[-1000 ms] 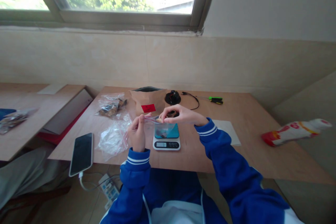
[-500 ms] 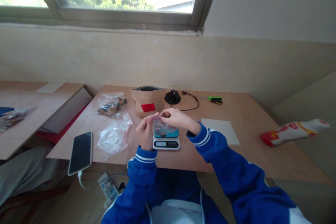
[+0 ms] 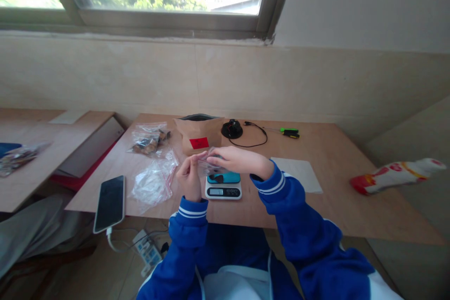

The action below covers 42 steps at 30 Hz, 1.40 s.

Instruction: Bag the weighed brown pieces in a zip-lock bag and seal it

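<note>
Pinching clear bag (image 3: 206, 168): left hand (image 3: 190, 178); right hand (image 3: 243, 160) now flatter.

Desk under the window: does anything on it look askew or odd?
The phone does: it juts past the near edge of the desk, a white cable plugged into it, so it might get knocked. The red and white bottle looks tilted, but I can't tell if that's lens distortion.

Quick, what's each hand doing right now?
Left hand: closed, pinching the bag.
Right hand: at the bag's mouth; its grip cannot be told.
</note>
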{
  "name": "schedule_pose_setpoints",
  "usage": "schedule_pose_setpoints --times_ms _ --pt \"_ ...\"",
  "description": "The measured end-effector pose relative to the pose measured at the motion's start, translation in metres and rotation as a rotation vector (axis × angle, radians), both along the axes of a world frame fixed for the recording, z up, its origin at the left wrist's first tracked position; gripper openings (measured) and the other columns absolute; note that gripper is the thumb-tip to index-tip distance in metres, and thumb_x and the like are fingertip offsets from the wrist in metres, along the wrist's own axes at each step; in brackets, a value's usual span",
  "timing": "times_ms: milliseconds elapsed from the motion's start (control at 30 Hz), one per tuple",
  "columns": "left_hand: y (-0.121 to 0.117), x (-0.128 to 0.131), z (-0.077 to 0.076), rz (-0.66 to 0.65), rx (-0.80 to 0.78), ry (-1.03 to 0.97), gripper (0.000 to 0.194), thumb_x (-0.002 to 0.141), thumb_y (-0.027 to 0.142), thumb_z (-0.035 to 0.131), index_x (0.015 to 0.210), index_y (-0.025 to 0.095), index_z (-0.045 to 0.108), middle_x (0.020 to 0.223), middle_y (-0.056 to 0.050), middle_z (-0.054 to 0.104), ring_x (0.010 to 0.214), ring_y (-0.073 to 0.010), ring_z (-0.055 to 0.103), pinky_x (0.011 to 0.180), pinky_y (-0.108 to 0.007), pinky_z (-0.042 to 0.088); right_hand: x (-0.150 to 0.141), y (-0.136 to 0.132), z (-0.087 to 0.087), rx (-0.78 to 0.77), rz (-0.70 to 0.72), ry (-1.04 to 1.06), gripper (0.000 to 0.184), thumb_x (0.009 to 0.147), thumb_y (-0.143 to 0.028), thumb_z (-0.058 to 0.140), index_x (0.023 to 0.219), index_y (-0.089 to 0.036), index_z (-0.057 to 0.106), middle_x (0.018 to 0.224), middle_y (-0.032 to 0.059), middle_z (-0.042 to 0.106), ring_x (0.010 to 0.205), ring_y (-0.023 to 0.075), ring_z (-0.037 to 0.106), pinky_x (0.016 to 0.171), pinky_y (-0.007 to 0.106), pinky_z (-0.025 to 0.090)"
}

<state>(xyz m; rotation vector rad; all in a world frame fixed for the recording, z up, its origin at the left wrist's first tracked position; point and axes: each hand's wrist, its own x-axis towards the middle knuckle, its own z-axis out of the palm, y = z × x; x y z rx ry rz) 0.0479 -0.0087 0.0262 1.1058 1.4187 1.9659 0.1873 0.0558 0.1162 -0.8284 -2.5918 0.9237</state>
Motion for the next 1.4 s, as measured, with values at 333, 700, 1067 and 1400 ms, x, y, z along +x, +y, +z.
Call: schedule_pose_setpoints --times_ms 333,700,1067,1400 --pt "0.004 -0.055 0.016 0.454 0.148 -0.142 0.038 0.087 0.048 0.057 0.081 0.013 0.07 0.076 -0.005 0.073 0.068 -0.0152 0.07 0.057 -0.023 0.053 0.002 -0.025 -0.134 0.198 -0.473 0.337 0.042 0.091 -0.043 0.051 0.126 -0.019 0.056 0.136 0.0146 0.053 0.128 0.0272 0.048 0.109 0.044 0.038" --pt "-0.005 -0.063 0.012 0.461 0.099 -0.078 0.04 0.087 0.05 0.057 0.081 0.013 0.072 0.072 -0.005 0.073 0.061 -0.0149 0.068 0.056 -0.025 0.053 -0.027 -0.004 -0.184 0.433 -0.42 -0.07 0.031 0.088 -0.033 0.06 0.114 -0.017 0.064 0.118 0.0143 0.058 0.109 0.0287 0.053 0.093 0.042 0.045" --pt "-0.01 -0.064 0.011 0.447 0.088 -0.109 0.042 0.086 0.052 0.057 0.08 0.013 0.072 0.067 -0.004 0.071 0.053 -0.0127 0.064 0.054 -0.025 0.052 -0.022 0.014 -0.184 0.389 -0.692 0.188 0.03 0.089 -0.024 0.048 0.065 -0.017 0.063 0.078 0.0114 0.065 0.083 0.023 0.057 0.078 0.036 0.041" --pt "-0.01 -0.06 0.006 0.387 0.033 -0.128 0.043 0.086 0.053 0.057 0.081 0.013 0.072 0.066 -0.003 0.071 0.052 -0.0113 0.063 0.052 -0.022 0.051 -0.004 0.027 -0.173 0.004 -1.111 0.631 0.059 0.093 -0.043 0.018 0.047 -0.022 0.048 0.048 0.0046 0.058 0.05 0.0164 0.057 0.055 0.028 0.041"
